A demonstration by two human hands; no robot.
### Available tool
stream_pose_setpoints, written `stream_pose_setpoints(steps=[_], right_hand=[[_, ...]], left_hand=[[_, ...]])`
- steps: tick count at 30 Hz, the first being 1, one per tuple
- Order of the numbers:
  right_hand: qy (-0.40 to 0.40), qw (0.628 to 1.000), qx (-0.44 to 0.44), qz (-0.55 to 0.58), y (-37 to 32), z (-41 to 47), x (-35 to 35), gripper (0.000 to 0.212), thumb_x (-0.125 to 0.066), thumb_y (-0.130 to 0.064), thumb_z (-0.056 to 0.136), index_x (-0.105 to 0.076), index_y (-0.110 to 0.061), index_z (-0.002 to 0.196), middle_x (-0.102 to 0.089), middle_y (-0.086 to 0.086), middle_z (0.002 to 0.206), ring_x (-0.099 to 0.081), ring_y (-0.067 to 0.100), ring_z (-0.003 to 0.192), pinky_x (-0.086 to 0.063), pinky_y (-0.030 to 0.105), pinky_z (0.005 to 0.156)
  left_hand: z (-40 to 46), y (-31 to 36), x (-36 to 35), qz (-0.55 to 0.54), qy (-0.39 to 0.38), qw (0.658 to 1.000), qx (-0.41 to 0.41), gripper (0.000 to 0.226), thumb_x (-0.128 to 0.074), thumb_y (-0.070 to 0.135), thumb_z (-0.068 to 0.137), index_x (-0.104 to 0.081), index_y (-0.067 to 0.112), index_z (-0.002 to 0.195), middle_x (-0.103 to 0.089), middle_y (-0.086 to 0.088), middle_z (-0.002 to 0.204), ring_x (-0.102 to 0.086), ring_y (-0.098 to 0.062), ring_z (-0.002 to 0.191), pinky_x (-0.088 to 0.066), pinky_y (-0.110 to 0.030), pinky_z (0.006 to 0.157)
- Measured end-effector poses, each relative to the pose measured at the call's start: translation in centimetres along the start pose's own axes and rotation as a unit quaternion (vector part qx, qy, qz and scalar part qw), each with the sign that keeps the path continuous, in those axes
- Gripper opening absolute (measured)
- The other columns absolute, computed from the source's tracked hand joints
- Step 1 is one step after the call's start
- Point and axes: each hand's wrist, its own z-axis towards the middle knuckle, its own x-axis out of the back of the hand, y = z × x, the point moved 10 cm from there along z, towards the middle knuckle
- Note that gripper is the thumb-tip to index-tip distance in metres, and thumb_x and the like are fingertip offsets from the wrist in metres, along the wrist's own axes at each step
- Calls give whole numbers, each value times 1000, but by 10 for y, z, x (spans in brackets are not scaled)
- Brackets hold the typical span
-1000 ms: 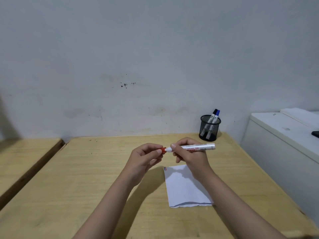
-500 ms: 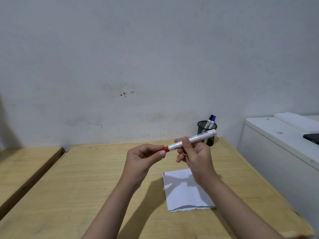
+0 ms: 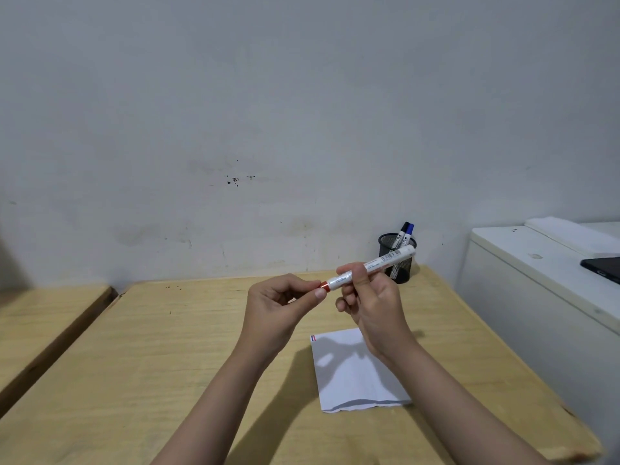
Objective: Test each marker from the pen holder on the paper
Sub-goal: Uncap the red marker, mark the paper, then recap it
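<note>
My right hand (image 3: 372, 303) grips the white barrel of a red marker (image 3: 379, 263) above the table, its far end tilted up to the right. My left hand (image 3: 278, 307) pinches the marker's red cap (image 3: 323, 286) at the near end. Below the hands a white sheet of paper (image 3: 355, 377) lies on the wooden table (image 3: 151, 347), with small red and blue marks at its top left corner. A black mesh pen holder (image 3: 399, 263) stands at the back right by the wall, with two markers (image 3: 404, 233) in it, one black-capped and one blue-capped.
A white cabinet (image 3: 536, 273) stands right of the table with a dark flat device (image 3: 602, 268) on top. A second wooden table (image 3: 40, 323) sits to the left across a gap. The grey wall runs close behind.
The marker tilted from level to pointing up to the right. Both hands rose slightly, and the view shifted so the pen holder sits behind the marker's end.
</note>
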Motion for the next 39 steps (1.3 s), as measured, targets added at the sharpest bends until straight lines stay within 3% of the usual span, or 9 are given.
stream_pose_setpoints(steps=[3, 6, 9, 13, 21, 26, 31, 35, 39], right_hand=[[-16, 996, -71, -42, 12, 4, 1, 36, -56, -41, 77, -65, -8, 88, -56, 2, 63, -49, 9, 47, -45, 28, 53], [-19, 968, -121, -217, 18, 6, 14, 28, -63, -35, 86, -68, -7, 83, -61, 1, 64, -51, 7, 50, -47, 25, 53], [16, 930, 47, -364, -18, 14, 30, 8, -76, -20, 77, -69, -15, 79, -60, -3, 67, -50, 3, 51, -43, 15, 56], [-54, 824, 222, -519, -43, 19, 19, 34, -79, -23, 71, -67, -19, 103, -63, -9, 95, -57, 0, 83, -44, 11, 76], [-89, 846, 203, -484, -46, 52, 58, 36, -70, -18, 79, -61, -27, 113, -67, -9, 85, -65, 12, 76, -55, 28, 72], [27, 856, 253, -449, -94, 99, 110, 58, -69, -6, 79, -49, -36, 125, -64, 1, 76, -62, 15, 58, -55, 22, 64], [195, 856, 241, -414, -119, 161, 174, 53, -68, -4, 77, -50, -31, 120, -66, -2, 72, -57, 3, 49, -48, 12, 59], [209, 856, 172, -440, -83, 197, 197, 48, -66, -11, 79, -49, -33, 118, -66, 2, 70, -64, 8, 57, -50, 17, 58], [180, 852, 88, -483, -37, 215, 215, 46, -65, -6, 77, -51, -27, 116, -65, 7, 60, -64, 16, 59, -49, 25, 55]], left_hand=[[7, -8, 6, 9, 29, 999, 13, 11, -71, -7, 71, -72, 4, 74, -74, 2, 68, -65, -10, 69, -50, -16, 65], [16, -8, 15, 41, 70, 997, 10, 7, -73, -2, 72, -72, 4, 75, -75, -4, 76, -66, -12, 72, -53, -20, 67], [25, -6, 14, 125, 63, 990, -10, 9, -76, 5, 72, -73, 13, 73, -75, -7, 77, -63, -16, 69, -53, -31, 69], [38, -10, -16, 182, 6, 983, -13, 12, -75, 6, 70, -74, 17, 75, -72, -3, 71, -59, -8, 62, -49, -23, 63], [79, -17, -72, 166, -28, 985, -43, 16, -73, 6, 73, -74, 16, 86, -68, -1, 68, -56, -3, 58, -45, -12, 60], [120, -53, -107, 188, -31, 980, -53, 35, -77, 25, 72, -69, 23, 105, -70, 3, 91, -65, -4, 82, -52, -17, 81], [166, -109, -143, 308, -51, 949, -39, 38, -71, 34, 76, -65, 16, 110, -66, 0, 111, -60, -12, 100, -45, -22, 88], [190, -143, -161, 342, -64, 937, -20, 39, -69, 36, 77, -66, 12, 108, -64, -7, 113, -58, -18, 107, -35, -17, 83], [201, -164, -170, 345, -60, 937, -9, 33, -68, 37, 78, -70, 11, 97, -67, -8, 104, -61, -21, 99, -45, -26, 81]])
